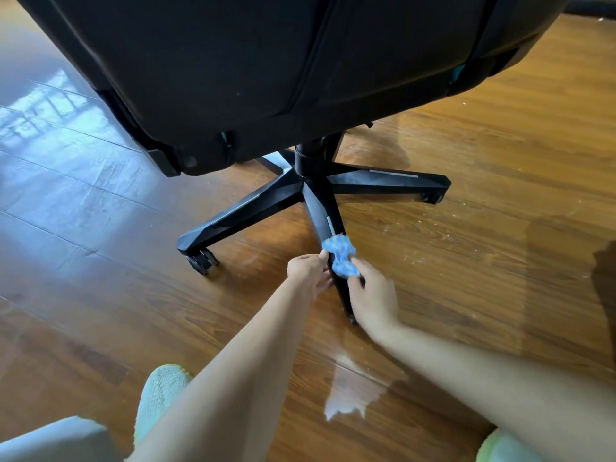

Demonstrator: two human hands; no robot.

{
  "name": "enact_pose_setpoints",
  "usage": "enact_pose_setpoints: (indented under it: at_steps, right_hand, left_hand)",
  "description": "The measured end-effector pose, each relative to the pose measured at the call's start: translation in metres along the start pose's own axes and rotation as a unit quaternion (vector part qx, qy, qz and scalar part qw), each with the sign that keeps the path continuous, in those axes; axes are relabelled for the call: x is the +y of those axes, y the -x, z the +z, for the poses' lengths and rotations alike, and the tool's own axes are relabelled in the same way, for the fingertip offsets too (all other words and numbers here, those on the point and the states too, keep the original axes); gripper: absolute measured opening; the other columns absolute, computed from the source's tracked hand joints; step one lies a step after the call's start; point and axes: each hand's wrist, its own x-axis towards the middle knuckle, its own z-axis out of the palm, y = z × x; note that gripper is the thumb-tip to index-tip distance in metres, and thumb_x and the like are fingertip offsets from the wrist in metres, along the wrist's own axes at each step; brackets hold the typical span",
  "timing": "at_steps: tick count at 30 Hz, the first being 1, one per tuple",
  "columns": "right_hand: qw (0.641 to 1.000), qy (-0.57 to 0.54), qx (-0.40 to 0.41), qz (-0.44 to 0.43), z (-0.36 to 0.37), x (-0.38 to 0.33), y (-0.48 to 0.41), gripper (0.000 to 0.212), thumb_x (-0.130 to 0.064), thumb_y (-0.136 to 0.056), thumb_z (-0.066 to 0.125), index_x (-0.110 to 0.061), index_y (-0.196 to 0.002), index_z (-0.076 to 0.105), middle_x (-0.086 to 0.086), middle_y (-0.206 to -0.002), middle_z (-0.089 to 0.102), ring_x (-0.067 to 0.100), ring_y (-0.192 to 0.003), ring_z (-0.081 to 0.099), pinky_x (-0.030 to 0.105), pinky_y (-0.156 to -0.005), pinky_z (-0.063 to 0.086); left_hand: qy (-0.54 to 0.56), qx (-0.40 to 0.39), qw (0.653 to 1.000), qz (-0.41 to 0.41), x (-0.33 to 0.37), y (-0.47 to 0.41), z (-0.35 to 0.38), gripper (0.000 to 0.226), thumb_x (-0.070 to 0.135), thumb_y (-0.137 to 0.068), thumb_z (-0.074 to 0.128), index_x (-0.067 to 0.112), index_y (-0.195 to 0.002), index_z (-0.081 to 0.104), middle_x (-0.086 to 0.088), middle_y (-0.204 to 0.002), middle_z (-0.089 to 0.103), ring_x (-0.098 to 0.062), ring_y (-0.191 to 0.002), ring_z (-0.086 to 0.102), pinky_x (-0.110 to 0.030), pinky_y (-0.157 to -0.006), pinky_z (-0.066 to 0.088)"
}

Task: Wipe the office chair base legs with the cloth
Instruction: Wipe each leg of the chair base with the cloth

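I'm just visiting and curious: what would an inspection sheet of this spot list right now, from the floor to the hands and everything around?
Surface: glossy wooden floor, with window glare at left and pale specks to the right of the base.
Job's things: black chair base; blue cloth bunched on the near leg.
Clutter: nothing seen beyond the specks.
Grippers: left hand touches the near leg beside the cloth; right hand pinches the cloth.
Cables: nothing seen.
Surroundings: black chair back looms overhead; caster under the left leg; pale green slippers at the bottom edge.
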Motion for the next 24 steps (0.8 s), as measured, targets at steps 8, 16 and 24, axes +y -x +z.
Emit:
enact_pose_setpoints:
  at_steps: [8,16,24]
  right_hand:
    - [0.993,-0.069,-0.088,0.035,-0.012,-0.011,-0.052,0.035,-0.016,-0.099,0.05,-0.031,-0.123,0.068,-0.012,-0.092,0.072,0.003,-0.062,0.049,0.021,-0.054,0.033]
    - [0.992,0.016,-0.08,0.092,-0.021,0.02,0.002,0.016,-0.011,-0.091,0.049,-0.011,-0.078,0.059,-0.004,-0.056,0.051,0.013,-0.052,0.042,0.032,-0.049,0.026]
    - [0.977,-0.137,-0.071,0.15,0.0,-0.022,-0.073,0.028,-0.009,-0.097,0.042,-0.02,-0.103,0.067,-0.002,-0.081,0.063,0.017,-0.07,0.05,0.031,-0.064,0.037]
  left_hand:
    - [-0.015,0.018,1.0,-0.008,0.007,0.012,0.0,0.031,0.029,-0.101,0.072,0.007,-0.123,0.072,-0.003,-0.095,0.075,-0.012,-0.071,0.074,-0.024,-0.048,0.059]
    - [-0.024,0.007,0.999,-0.025,0.009,0.011,-0.003,0.028,0.026,-0.101,0.072,0.011,-0.124,0.069,-0.006,-0.105,0.075,-0.018,-0.092,0.076,-0.03,-0.059,0.065]
    - [-0.024,-0.004,1.0,-0.02,0.013,0.015,-0.002,0.025,0.022,-0.103,0.069,0.012,-0.125,0.068,-0.006,-0.101,0.074,-0.017,-0.083,0.074,-0.031,-0.061,0.065]
